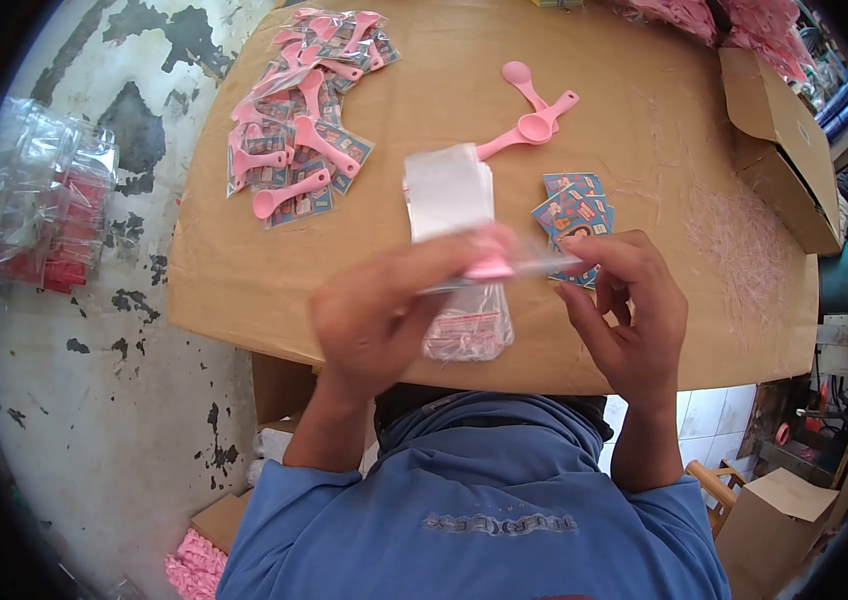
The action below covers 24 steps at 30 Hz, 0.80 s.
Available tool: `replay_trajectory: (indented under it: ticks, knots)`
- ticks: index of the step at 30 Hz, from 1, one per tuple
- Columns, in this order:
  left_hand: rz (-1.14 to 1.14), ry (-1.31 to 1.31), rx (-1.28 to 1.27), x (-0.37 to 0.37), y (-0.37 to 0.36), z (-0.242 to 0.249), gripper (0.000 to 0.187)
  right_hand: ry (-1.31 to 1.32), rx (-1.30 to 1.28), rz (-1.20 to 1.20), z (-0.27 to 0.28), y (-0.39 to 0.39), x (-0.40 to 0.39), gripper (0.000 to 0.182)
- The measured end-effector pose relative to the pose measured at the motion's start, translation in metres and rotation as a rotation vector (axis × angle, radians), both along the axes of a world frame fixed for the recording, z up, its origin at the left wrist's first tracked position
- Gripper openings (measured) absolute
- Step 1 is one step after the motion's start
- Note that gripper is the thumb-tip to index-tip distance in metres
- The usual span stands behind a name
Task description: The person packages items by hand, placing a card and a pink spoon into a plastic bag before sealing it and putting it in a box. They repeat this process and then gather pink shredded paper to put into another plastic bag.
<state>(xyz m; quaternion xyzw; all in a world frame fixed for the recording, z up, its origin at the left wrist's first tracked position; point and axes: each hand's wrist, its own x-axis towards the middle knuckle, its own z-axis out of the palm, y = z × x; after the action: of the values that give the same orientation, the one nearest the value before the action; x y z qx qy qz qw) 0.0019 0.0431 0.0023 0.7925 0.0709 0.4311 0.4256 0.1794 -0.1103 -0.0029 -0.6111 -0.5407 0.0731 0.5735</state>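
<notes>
My left hand (369, 305) is closed on a clear plastic bag (544, 264) with something pink in or against it, perhaps a spoon; motion blurs it. At the bag's right end is my right hand (634, 305), its thumb and forefinger apart, the fingertip close to or touching the plastic. Beneath my hands lies a stack of clear bags (469, 325), with white sheets or bags (447, 190) at its upper part. Blue printed cards (574, 205) are piled just beyond my right hand. Further off, pink spoons (536, 127) lie crossed on the brown-covered table (424, 90).
At the table's far left is a heap of bagged pink spoons with cards (309, 140). Pink shreds (744, 250) are scattered at right, beside an open cardboard box (779, 150). Packs of clear and red plastic (54, 200) lie off the table's left side.
</notes>
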Motion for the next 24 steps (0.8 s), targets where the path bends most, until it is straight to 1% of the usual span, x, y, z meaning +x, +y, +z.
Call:
replay_trajectory:
  ticks: [1, 3, 5, 8, 9, 11, 12, 14, 15, 18, 19, 21, 24]
  knots:
    - [0.057, -0.095, 0.113, -0.002, 0.012, 0.003, 0.036, -0.013, -0.026, -0.026, -0.003, 0.0, 0.001, 0.036]
    - [0.369, -0.105, 0.382, -0.019, 0.044, -0.001, 0.038, -0.017, -0.08, -0.071, -0.006, -0.001, 0.003, 0.031]
    - [0.606, 0.08, 0.288, -0.034, 0.065, 0.005, 0.035, 0.001, -0.136, -0.11, -0.005, -0.005, 0.005, 0.026]
    - [0.816, 0.4, 0.128, -0.049, 0.08, -0.003, 0.037, -0.02, -0.213, -0.117, -0.002, 0.001, 0.001, 0.02]
    - [0.782, 0.406, 0.098, -0.054, 0.084, -0.009, 0.037, -0.084, -0.211, -0.097, -0.006, 0.004, -0.001, 0.022]
    - [0.658, 0.229, 0.031, -0.054, 0.082, -0.025, 0.039, -0.212, -0.211, -0.054, -0.018, 0.011, -0.006, 0.025]
    - [0.599, 0.143, -0.008, -0.053, 0.078, -0.03, 0.04, -0.217, -0.24, -0.02, -0.018, 0.014, -0.013, 0.028]
    - [0.539, 0.097, -0.143, -0.042, 0.059, -0.033, 0.032, -0.231, -0.295, 0.057, -0.016, 0.022, -0.032, 0.033]
    - [0.512, 0.073, -0.208, -0.038, 0.05, -0.032, 0.028, -0.249, -0.365, 0.079, -0.015, 0.025, -0.039, 0.034]
    - [0.407, 0.308, -0.422, -0.041, 0.032, -0.028, 0.021, -0.321, -0.336, 0.061, -0.024, 0.035, -0.043, 0.03]
    - [0.389, 0.232, -0.423, -0.039, 0.028, -0.034, 0.018, -0.318, -0.332, 0.066, -0.024, 0.037, -0.043, 0.027]
    - [0.332, 0.269, -0.496, -0.045, 0.024, -0.034, 0.023, -0.311, -0.327, 0.07, -0.025, 0.038, -0.041, 0.022]
    - [0.244, 0.311, -0.582, -0.051, 0.018, -0.031, 0.034, -0.262, -0.252, 0.032, -0.024, 0.038, -0.036, 0.014]
